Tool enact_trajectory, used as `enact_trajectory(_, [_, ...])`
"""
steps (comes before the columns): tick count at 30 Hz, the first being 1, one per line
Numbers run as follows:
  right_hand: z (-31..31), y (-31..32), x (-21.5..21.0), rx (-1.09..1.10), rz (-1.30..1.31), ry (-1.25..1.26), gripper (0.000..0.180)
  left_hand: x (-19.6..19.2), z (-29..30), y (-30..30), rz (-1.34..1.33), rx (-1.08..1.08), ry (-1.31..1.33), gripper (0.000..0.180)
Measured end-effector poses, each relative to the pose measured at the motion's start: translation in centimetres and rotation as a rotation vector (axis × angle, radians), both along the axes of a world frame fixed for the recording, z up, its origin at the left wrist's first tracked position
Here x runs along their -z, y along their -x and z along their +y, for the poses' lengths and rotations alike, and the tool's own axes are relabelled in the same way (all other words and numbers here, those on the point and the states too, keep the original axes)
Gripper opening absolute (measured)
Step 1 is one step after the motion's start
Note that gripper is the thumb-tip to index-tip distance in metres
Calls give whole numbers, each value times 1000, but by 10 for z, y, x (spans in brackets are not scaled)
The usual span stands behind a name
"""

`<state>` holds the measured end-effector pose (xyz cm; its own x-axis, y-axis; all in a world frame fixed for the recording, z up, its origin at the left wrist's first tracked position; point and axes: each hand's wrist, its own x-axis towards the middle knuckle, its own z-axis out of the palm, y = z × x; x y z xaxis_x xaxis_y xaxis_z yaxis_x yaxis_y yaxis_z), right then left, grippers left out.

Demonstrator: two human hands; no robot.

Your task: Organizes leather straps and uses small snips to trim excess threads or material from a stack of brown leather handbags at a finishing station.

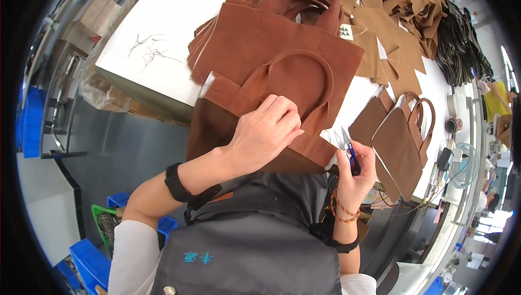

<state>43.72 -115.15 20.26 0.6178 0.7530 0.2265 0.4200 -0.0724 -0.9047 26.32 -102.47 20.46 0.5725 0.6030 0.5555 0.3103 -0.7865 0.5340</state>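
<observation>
A brown leather-like bag panel (pixel 222 93) with a looped handle (pixel 327 75) lies at the table's near edge, its darker lower part hanging toward my lap. Over its middle, beside the base of the handle, my left hand (pixel 266 129) is closed in a pinch; what the fingertips hold is hidden. Fine loose threads show on the panel near them. At the panel's right end my right hand (pixel 356 170) grips thread snips (pixel 353 156) with blue handles, blades pointing up and away. Beneath lies a stack of similar reddish-brown handled panels (pixel 239 32).
Brown cut pieces (pixel 396 34) are heaped at the far right, beside a bundle of black straps (pixel 461 45). Two darker handled panels (pixel 401 143) lie to the right. Cut threads (pixel 152 51) are scattered on the white table (pixel 179 2). Blue bins (pixel 89 262) stand low on the left.
</observation>
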Motion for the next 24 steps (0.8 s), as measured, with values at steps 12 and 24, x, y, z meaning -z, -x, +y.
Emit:
enact_trajectory(12, [34, 36, -18, -222, -154, 2, 24, -28, 48, 78, 99, -160, -36, 37])
enact_trajectory(24, [67, 61, -23, -239, -438, 10, 19, -10, 54, 63, 67, 7, 204, 12])
